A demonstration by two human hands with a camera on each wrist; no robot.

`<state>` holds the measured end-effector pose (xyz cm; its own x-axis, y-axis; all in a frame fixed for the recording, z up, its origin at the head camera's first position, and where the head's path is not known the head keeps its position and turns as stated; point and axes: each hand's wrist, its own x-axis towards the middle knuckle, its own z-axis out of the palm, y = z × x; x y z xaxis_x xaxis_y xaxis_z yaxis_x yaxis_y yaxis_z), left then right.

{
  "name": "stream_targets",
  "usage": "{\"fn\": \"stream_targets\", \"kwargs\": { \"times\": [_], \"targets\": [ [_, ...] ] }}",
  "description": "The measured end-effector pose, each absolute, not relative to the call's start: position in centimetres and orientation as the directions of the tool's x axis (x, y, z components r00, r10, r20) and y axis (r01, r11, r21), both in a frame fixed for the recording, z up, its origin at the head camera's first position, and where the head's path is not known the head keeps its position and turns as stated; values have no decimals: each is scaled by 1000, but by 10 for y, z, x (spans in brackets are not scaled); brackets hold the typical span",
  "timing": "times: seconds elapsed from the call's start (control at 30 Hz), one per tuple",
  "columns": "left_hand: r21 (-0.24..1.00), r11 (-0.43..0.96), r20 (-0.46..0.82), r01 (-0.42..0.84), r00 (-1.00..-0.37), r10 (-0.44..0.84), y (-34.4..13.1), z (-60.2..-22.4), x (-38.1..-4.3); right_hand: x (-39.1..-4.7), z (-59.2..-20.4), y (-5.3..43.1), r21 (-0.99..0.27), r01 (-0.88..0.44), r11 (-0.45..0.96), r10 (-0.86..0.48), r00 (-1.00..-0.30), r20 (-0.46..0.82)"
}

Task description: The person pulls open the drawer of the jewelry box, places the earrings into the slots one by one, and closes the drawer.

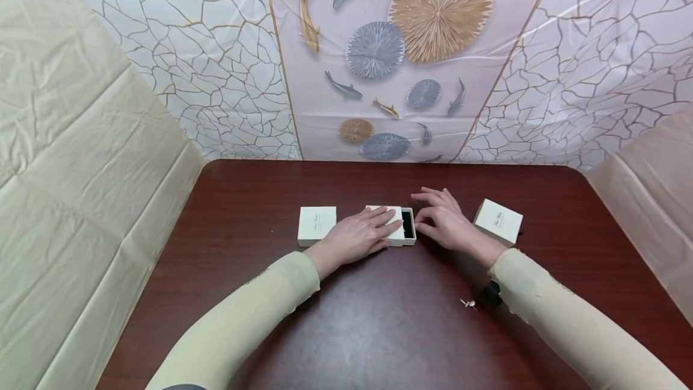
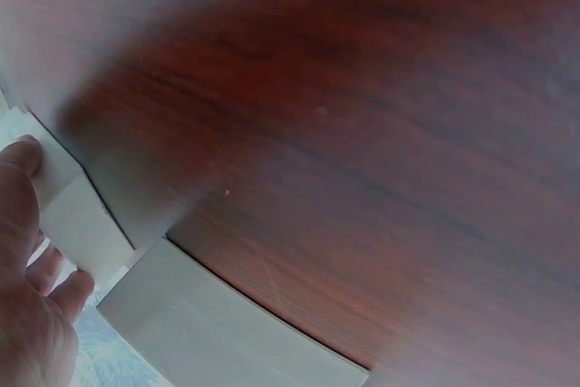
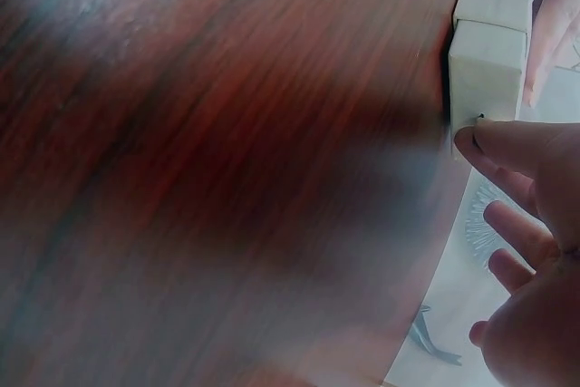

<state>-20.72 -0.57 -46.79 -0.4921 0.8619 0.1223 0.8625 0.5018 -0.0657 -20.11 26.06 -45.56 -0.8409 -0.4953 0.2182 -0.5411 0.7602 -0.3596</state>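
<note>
A small white drawer-style box (image 1: 394, 235) lies in the middle of the table, its inner drawer (image 1: 409, 241) partly out on the right, showing a black lining. My left hand (image 1: 360, 235) grips the outer sleeve, fingers across the top and thumb along the near side. At the drawer's end, my right hand (image 1: 441, 221) pinches its edge between thumb and index finger, the other fingers held off it. In the right wrist view a tiny dark spot shows beside the pinching fingertips (image 3: 476, 138) on the drawer front (image 3: 485, 79).
A second white box (image 1: 316, 224) with printed lettering sits to the left, by my left wrist. Another white box (image 1: 499, 220) stands turned at an angle behind my right forearm. Small silvery pieces (image 1: 468, 304) lie nearer me, beside a dark object (image 1: 491, 294) at the right sleeve.
</note>
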Motion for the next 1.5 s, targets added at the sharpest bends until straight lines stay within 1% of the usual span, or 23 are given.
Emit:
{"fn": "stream_targets", "kwargs": {
  "times": [0.27,0.87,1.17,1.5],
  "targets": [
    [-56,514,105,856,-507,856,-5,-468,-206,-203,-459,256,-362,-559,746,-503,-829,244],
    [-36,503,127,864,-495,860,-5,-469,-206,-205,-459,248,-367,-559,744,-512,-829,225],
    [-48,498,130,866,-489,863,-5,-469,-206,-206,-460,244,-368,-556,745,-514,-831,215],
    [-48,506,118,861,-498,859,-6,-468,-207,-207,-462,241,-372,-559,741,-515,-829,221]
  ]
}}
